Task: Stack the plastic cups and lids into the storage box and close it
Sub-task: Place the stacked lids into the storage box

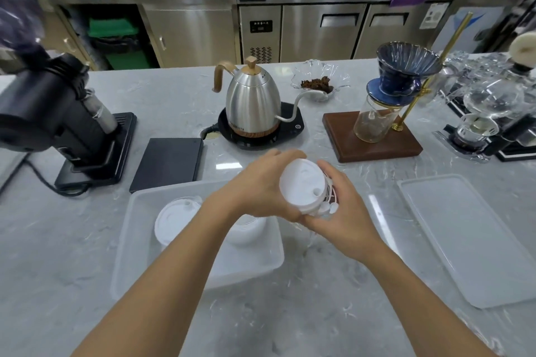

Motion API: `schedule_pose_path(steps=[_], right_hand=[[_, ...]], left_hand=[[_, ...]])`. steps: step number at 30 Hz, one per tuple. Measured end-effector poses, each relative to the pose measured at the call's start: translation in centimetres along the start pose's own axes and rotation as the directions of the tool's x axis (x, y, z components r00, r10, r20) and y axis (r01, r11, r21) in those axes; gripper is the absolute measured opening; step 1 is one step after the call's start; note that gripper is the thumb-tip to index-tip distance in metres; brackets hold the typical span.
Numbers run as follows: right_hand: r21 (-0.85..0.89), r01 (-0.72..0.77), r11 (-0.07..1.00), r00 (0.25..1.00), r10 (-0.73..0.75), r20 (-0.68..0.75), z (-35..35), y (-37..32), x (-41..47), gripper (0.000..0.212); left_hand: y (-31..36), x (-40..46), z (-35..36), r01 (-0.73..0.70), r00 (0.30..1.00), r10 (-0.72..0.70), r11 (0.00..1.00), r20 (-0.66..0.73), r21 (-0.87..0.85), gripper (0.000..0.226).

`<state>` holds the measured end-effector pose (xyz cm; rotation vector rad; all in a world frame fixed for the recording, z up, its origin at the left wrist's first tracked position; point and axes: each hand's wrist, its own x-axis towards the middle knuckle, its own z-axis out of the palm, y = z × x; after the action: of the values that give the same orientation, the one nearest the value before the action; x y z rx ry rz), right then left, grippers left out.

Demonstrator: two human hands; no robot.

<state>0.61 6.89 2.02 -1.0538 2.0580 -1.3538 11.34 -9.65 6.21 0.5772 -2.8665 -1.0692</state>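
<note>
- Already, at the left, the translucent storage box [132, 240] stands open on the marble table [58, 240], and a white stack with a sip lid on top [177, 222] sits inside it near the far left wall; so part of the packing looks done.
- Beside that stack, a second white piece [246, 230] lies in the box, mostly hidden under the left forearm; whether it is a cup or lids I cannot tell.
- The left hand [258, 185] is raised over the box's far right corner, its fingers clenched around the side of a stack of white lids [303, 185].
- The right hand [342, 206] grasps the same stack from the other side, fingers curled under its lower edge, where small plug tabs stick out.
- This stack is held in the air, tilted toward the camera, not yet in the box; judging by that, placing it is the step in hand.
- At the right, the box's flat lid [464, 240] lies on the table, well apart from the box, so closing is still left.
</note>
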Motion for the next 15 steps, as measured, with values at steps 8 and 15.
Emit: schedule_pose_path(steps=[8, 15], right_hand=[[0.166, 0.076, 0.983, 0.972, -0.11, 0.21, 3.5, -4.0, -2.1, 0.095], [0.479, -0.101, 0.872, 0.986, 0.023, 0.167, 7.9, -7.4, -2.9, 0.073]], left_hand=[[-2.7, -7.6, -1.6, 0.064, 0.968, -0.104, 0.983, -0.23, -0.174, 0.101], [-4.1, -12.8, -2.2, 0.052, 0.907, -0.162, 0.96, -0.389, -0.277, 0.094]])
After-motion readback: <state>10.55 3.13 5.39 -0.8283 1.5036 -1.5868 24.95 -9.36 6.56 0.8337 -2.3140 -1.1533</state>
